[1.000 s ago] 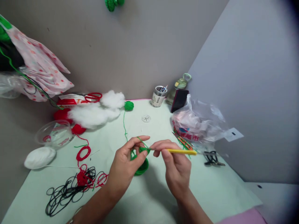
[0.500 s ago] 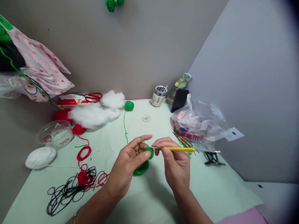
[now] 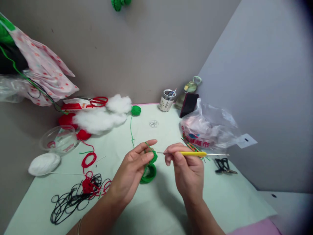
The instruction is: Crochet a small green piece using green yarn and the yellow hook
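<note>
Head view: left hand (image 3: 133,168) pinches the green crochet piece (image 3: 149,169) just above the pale green table (image 3: 156,209), green yarn strand (image 3: 131,130) running back to a small green yarn ball (image 3: 136,110). Right hand (image 3: 188,173) is closed around the yellow-handled crochet hook (image 3: 193,153), tip near the piece; hands close together, not touching. Black and red cord tangle (image 3: 78,194) lies left, plastic bag (image 3: 207,130) right.

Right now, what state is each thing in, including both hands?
left hand: pinching the green crochet piece, yarn over the forefinger
right hand: gripping the crochet hook, tip just clear of the piece
green yarn ball: partly unwound, strand trailing toward the hands
scissors: closed, lying flat
plastic bowl: upright
black cord: loose tangle
phone: leaning, screen dark
</note>
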Demonstrator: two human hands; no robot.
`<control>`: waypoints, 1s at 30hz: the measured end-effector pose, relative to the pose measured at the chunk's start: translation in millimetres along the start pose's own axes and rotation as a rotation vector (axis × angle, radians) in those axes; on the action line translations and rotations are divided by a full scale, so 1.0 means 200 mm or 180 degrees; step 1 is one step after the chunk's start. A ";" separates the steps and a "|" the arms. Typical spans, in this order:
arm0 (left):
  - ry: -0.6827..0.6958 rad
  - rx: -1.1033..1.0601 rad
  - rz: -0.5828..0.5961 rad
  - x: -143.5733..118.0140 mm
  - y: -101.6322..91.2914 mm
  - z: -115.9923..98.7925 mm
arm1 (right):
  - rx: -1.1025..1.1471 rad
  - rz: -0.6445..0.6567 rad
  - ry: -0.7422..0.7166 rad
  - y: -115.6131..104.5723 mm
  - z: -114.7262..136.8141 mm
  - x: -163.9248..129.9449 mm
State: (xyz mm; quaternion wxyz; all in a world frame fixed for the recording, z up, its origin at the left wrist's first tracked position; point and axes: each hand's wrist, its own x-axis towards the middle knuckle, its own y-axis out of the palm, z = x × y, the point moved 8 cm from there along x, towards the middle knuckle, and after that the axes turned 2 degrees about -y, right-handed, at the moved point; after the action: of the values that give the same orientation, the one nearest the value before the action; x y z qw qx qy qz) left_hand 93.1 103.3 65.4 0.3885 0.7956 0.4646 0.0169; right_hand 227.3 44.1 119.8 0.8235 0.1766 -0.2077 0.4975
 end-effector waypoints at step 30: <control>0.0425 0.0602 -0.0174 -0.04 0.02 -0.01 | -0.2128 0.0575 -0.1695 0.11 0.15 -0.12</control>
State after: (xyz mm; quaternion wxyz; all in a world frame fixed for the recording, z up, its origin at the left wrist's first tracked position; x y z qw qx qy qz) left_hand 91.4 98.2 72.2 0.2802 0.8128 0.5105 0.0153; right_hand 193.4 21.6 134.8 0.7063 0.0036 -0.5770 0.4100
